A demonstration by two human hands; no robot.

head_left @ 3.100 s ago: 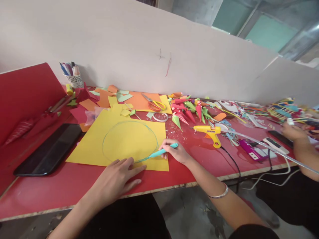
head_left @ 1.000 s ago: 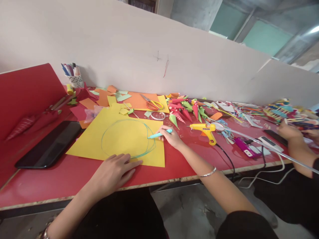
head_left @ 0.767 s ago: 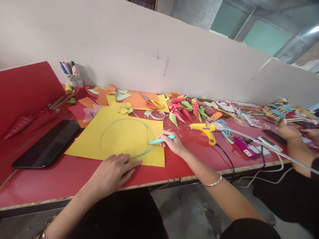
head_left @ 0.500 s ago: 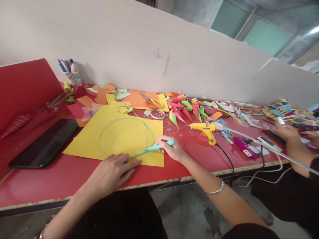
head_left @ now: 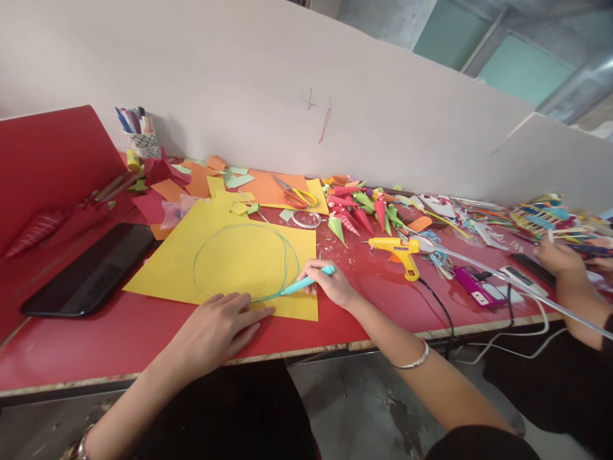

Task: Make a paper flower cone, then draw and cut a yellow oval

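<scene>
Right hand (head_left: 335, 286), fingers closed round teal marker (head_left: 293, 287), its axis slanting down-left onto yellow sheet (head_left: 239, 262); left hand (head_left: 215, 331), grasping nothing, lies loosely spread at the near edge

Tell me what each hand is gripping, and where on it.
Right hand: the turquoise marker, gripped around its middle. Left hand: no grip, just resting on the yellow paper's near edge.

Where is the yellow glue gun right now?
In the head view, the yellow glue gun lies on the red table, right of the hand holding the turquoise marker.
</scene>
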